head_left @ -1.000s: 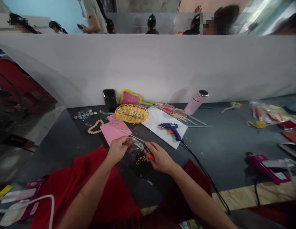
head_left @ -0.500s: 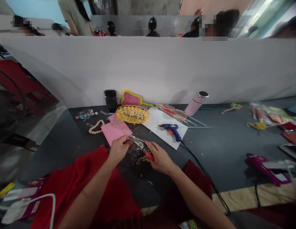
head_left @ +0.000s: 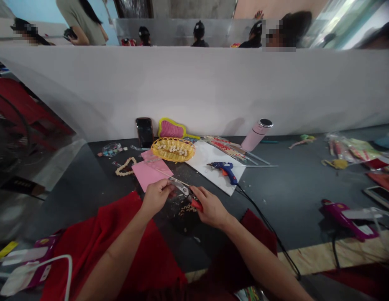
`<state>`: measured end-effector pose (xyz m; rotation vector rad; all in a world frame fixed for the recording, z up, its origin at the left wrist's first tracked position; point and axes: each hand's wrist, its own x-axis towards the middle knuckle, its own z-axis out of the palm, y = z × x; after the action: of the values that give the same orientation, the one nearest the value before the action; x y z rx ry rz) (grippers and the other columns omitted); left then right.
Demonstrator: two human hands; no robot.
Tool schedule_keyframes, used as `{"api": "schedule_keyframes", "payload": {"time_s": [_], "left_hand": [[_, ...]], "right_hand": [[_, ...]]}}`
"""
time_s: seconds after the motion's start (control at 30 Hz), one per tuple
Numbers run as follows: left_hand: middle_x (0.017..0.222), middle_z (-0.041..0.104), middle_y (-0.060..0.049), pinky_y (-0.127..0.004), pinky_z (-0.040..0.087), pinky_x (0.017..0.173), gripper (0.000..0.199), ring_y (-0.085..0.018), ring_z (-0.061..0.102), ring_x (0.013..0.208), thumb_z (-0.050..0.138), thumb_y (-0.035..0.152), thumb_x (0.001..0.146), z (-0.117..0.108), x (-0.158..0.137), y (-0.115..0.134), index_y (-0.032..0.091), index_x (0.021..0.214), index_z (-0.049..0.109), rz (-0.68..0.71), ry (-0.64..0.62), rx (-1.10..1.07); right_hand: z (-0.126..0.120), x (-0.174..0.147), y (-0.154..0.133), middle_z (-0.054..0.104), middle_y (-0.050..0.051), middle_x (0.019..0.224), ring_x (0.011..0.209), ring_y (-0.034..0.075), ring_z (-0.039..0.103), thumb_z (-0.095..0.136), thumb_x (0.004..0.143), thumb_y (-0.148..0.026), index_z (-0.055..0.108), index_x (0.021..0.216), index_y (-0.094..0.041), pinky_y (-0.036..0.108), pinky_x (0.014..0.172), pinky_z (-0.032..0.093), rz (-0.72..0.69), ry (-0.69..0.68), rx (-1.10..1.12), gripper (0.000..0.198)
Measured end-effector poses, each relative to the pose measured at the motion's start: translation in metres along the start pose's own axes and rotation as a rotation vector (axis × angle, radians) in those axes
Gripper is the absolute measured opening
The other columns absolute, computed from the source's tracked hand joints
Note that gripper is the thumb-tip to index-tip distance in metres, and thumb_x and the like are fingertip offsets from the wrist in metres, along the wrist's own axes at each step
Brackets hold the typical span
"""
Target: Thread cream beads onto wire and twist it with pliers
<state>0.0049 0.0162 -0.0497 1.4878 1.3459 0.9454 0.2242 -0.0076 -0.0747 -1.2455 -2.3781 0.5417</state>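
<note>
My right hand [head_left: 210,207] is closed around the red handles of a pair of cutting shears [head_left: 183,190], their metal blades pointing left. Close by, my left hand [head_left: 157,195] is pinched at the blade tips, against a thin pale stick [head_left: 163,171] that slants across the blades. How far the fingers wrap the stick is partly hidden. Beneath the blades, several small tan cut pieces [head_left: 186,209] lie scattered on the dark table [head_left: 266,209]. Pink paper [head_left: 150,175] lies just beyond my left hand.
A yellow basket [head_left: 172,159] holds small pale pieces. Behind it lean a phone [head_left: 144,133] and a spool of pink thread [head_left: 172,129]. A blue glue gun [head_left: 225,170] rests on white paper [head_left: 207,167], its cord trailing right. A pink bottle [head_left: 255,136] stands near the white partition [head_left: 194,92].
Both hands and the shears hold nearly the same pose. The view has shifted slightly. Beyond the partition, a standing person has moved a little left.
</note>
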Motion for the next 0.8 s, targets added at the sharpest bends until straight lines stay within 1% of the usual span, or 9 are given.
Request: {"api": "schedule_keyframes", "payload": {"time_s": [0.17, 0.37, 0.5, 0.63, 0.8], "left_hand": [[0.065, 0.065, -0.001, -0.026, 0.052, 0.056, 0.014, -0.016, 0.064, 0.058, 0.05, 0.023, 0.078, -0.001, -0.001, 0.004, 0.017, 0.072, 0.061, -0.006, -0.009, -0.05], [0.065, 0.067, -0.002, -0.027, 0.053, 0.056, 0.012, -0.016, 0.064, 0.057, 0.051, 0.019, 0.074, -0.006, -0.001, 0.011, 0.017, 0.074, 0.063, -0.063, -0.105, -0.137], [0.067, 0.068, -0.002, -0.025, 0.052, 0.054, 0.013, -0.016, 0.064, 0.057, 0.051, 0.017, 0.073, -0.008, -0.001, 0.011, 0.016, 0.075, 0.064, -0.081, -0.12, -0.128], [0.069, 0.068, -0.002, -0.026, 0.052, 0.054, 0.012, -0.015, 0.064, 0.055, 0.052, 0.022, 0.076, -0.006, -0.001, 0.009, 0.016, 0.075, 0.062, -0.098, -0.099, -0.111], [0.066, 0.066, -0.002, -0.026, 0.052, 0.057, 0.016, -0.015, 0.064, 0.057, 0.051, 0.028, 0.079, -0.004, 0.0, 0.008, 0.016, 0.075, 0.061, -0.062, -0.074, -0.08]], "right_hand": [[0.001, 0.001, 0.002, 0.049, 0.011, 0.121, 0.11, 0.023, 0.048, 0.052, 0.079, -0.018, 0.03, 0.137, -0.019, 0.038, 0.096, 0.042, -0.039, 0.03, 0.003, 0.062], [0.002, 0.002, 0.002, 0.046, 0.012, 0.125, 0.115, 0.023, 0.045, 0.052, 0.077, -0.015, 0.029, 0.137, -0.018, 0.039, 0.101, 0.038, -0.084, 0.016, 0.053, 0.065], [0.002, 0.001, 0.001, 0.047, 0.013, 0.123, 0.112, 0.022, 0.047, 0.052, 0.076, -0.016, 0.032, 0.136, -0.017, 0.037, 0.099, 0.04, -0.075, 0.018, 0.048, 0.063], [0.001, 0.001, -0.001, 0.05, 0.012, 0.119, 0.105, 0.022, 0.05, 0.051, 0.077, -0.016, 0.033, 0.135, -0.017, 0.035, 0.093, 0.043, -0.036, -0.012, 0.032, 0.061], [0.0, 0.0, -0.004, 0.051, 0.011, 0.118, 0.104, 0.022, 0.051, 0.051, 0.076, -0.016, 0.033, 0.135, -0.018, 0.034, 0.092, 0.044, 0.023, -0.022, 0.012, 0.062]]}}
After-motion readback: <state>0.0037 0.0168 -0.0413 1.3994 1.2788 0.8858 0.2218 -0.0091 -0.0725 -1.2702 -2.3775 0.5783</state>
